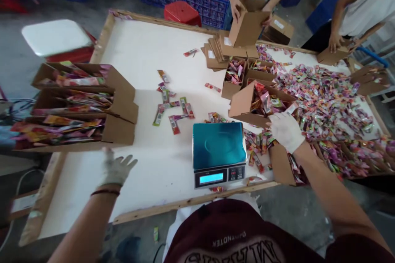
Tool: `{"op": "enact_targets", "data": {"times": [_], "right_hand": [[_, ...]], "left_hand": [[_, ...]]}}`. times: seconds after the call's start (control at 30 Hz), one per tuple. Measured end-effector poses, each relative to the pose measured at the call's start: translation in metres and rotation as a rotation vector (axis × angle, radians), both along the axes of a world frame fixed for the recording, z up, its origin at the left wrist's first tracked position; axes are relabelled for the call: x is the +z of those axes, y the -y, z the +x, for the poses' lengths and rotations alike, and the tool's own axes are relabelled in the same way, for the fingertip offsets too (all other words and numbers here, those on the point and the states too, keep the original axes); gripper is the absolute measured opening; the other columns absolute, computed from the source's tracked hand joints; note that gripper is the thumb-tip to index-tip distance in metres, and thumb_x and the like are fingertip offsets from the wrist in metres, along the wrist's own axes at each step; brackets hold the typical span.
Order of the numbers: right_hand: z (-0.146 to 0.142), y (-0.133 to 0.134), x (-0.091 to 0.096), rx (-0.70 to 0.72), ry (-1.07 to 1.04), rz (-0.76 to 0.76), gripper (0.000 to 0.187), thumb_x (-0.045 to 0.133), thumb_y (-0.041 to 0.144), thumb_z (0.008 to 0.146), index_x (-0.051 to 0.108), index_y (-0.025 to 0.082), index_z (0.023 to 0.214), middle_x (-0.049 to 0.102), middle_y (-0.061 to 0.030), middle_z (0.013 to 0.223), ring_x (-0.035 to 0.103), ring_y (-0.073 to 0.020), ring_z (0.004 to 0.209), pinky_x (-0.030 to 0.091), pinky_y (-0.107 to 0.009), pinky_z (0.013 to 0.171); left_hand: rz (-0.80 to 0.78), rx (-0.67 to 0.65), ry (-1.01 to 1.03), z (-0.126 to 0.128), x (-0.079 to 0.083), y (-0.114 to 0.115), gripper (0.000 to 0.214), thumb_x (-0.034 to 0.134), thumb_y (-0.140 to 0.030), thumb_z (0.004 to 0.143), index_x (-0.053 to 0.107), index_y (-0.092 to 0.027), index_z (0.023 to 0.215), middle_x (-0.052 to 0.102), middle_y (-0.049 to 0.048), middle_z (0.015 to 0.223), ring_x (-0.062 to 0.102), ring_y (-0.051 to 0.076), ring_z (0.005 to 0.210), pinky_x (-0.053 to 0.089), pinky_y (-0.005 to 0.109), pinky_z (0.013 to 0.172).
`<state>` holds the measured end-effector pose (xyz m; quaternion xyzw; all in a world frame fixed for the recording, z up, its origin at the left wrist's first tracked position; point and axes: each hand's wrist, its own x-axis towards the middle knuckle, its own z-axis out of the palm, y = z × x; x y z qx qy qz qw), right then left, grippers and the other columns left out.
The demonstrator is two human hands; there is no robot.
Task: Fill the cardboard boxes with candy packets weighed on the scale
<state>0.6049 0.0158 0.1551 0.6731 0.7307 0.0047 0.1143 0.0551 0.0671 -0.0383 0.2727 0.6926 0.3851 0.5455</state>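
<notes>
My left hand (115, 167), in a pale glove, is open with its fingers spread, just off the near corner of a row of cardboard boxes (120, 131) full of small colourful packets. Wearing the same kind of glove, my right hand (286, 132) grips the near edge of a filled cardboard box (243, 104) with an open flap; part of its grip is hidden. Between my hands stands a digital scale (219, 146) with a bare blue-green plate and a lit display. Several loose packets (173, 125) lie on the white table (154, 152) behind it.
A large heap of packets (327, 94) covers the table's right side. More filled boxes (348, 156) line its near right edge. Across the table, a person holds an empty-looking cardboard box (247, 26) above flattened boxes (216, 51). Another person's hands (336, 43) touch a box at far right.
</notes>
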Motion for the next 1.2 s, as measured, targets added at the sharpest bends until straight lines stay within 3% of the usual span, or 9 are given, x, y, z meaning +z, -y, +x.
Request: {"op": "enact_targets", "data": {"times": [0.07, 0.13, 0.33, 0.47, 0.6, 0.77, 0.93, 1.03, 1.2], "right_hand": [[-0.036, 0.023, 0.014, 0.086, -0.022, -0.019, 0.040, 0.040, 0.019, 0.101, 0.072, 0.009, 0.123, 0.070, -0.0220, 0.111, 0.059, -0.0323, 0.100, 0.039, -0.044, 0.087], [-0.078, 0.038, 0.013, 0.149, -0.069, -0.098, 0.044, 0.040, 0.015, 0.100, 0.069, 0.011, 0.133, 0.070, -0.0205, 0.109, 0.059, -0.0316, 0.098, 0.040, -0.044, 0.086], [-0.158, 0.052, -0.033, 0.269, -0.156, -0.251, 0.027, 0.053, 0.010, 0.094, 0.076, 0.017, 0.106, 0.073, -0.0141, 0.100, 0.061, -0.0263, 0.096, 0.044, -0.039, 0.084], [-0.139, 0.064, -0.023, 0.307, -0.241, -0.249, 0.026, 0.055, 0.015, 0.097, 0.072, 0.017, 0.117, 0.072, -0.0129, 0.114, 0.063, -0.0269, 0.105, 0.047, -0.040, 0.090], [-0.083, 0.080, 0.016, 0.225, -0.501, 0.044, 0.026, 0.056, 0.023, 0.099, 0.066, 0.018, 0.122, 0.069, -0.0129, 0.120, 0.062, -0.0276, 0.112, 0.048, -0.042, 0.100], [-0.054, 0.074, 0.030, 0.187, -0.530, 0.179, 0.030, 0.056, 0.020, 0.096, 0.064, 0.018, 0.124, 0.065, -0.0142, 0.122, 0.060, -0.0313, 0.117, 0.048, -0.046, 0.104], [-0.104, 0.036, 0.011, 0.461, -0.414, -0.068, 0.046, 0.055, 0.009, 0.090, 0.060, 0.015, 0.135, 0.058, -0.0157, 0.135, 0.055, -0.0303, 0.121, 0.047, -0.046, 0.105], [-0.135, 0.017, 0.006, 0.548, -0.255, -0.172, 0.053, 0.061, 0.014, 0.088, 0.057, 0.014, 0.141, 0.054, -0.0168, 0.139, 0.054, -0.0322, 0.118, 0.046, -0.046, 0.099], [-0.162, 0.008, 0.000, 0.571, -0.096, -0.275, 0.053, 0.065, 0.021, 0.090, 0.058, 0.017, 0.142, 0.053, -0.0171, 0.138, 0.053, -0.0334, 0.119, 0.045, -0.044, 0.094]], "left_hand": [[-0.094, 0.144, 0.069, 0.022, -0.002, 0.023, 0.057, 0.068, -0.072, 0.072, 0.042, -0.024, 0.090, 0.046, 0.0007, 0.089, 0.059, 0.024, 0.095, 0.054, 0.042, 0.077], [-0.093, 0.142, 0.125, 0.044, 0.002, 0.041, 0.053, 0.077, -0.061, 0.069, 0.046, -0.024, 0.091, 0.052, 0.0011, 0.093, 0.061, 0.022, 0.094, 0.054, 0.038, 0.080], [0.162, 0.037, 0.258, 0.107, 0.049, 0.071, 0.065, 0.086, -0.061, 0.064, 0.063, -0.022, 0.111, 0.065, 0.0081, 0.121, 0.067, 0.022, 0.101, 0.054, 0.035, 0.089], [0.245, -0.095, 0.285, 0.136, 0.081, 0.081, 0.071, 0.082, -0.068, 0.071, 0.066, -0.020, 0.121, 0.063, 0.0126, 0.131, 0.069, 0.024, 0.100, 0.057, 0.039, 0.087], [0.294, -0.170, 0.268, 0.144, 0.101, 0.091, 0.069, 0.072, -0.070, 0.081, 0.065, -0.019, 0.127, 0.063, 0.0132, 0.133, 0.070, 0.025, 0.101, 0.059, 0.039, 0.086], [0.540, -0.409, -0.237, 0.145, 0.139, 0.089, 0.049, 0.056, -0.054, 0.096, 0.067, -0.017, 0.125, 0.068, 0.0106, 0.118, 0.068, 0.025, 0.097, 0.056, 0.043, 0.093], [0.690, -0.931, -0.719, 0.173, 0.180, 0.075, 0.024, 0.050, -0.029, 0.097, 0.071, -0.017, 0.099, 0.066, 0.0117, 0.109, 0.063, 0.029, 0.107, 0.052, 0.048, 0.101], [0.601, -1.089, -0.954, 0.191, 0.187, 0.071, 0.019, 0.053, -0.022, 0.094, 0.070, -0.014, 0.096, 0.062, 0.0157, 0.110, 0.063, 0.031, 0.107, 0.051, 0.049, 0.098], [0.523, -1.146, -1.121, 0.204, 0.187, 0.074, 0.024, 0.053, -0.021, 0.092, 0.072, -0.012, 0.103, 0.059, 0.0196, 0.118, 0.062, 0.035, 0.108, 0.051, 0.047, 0.090]]}}
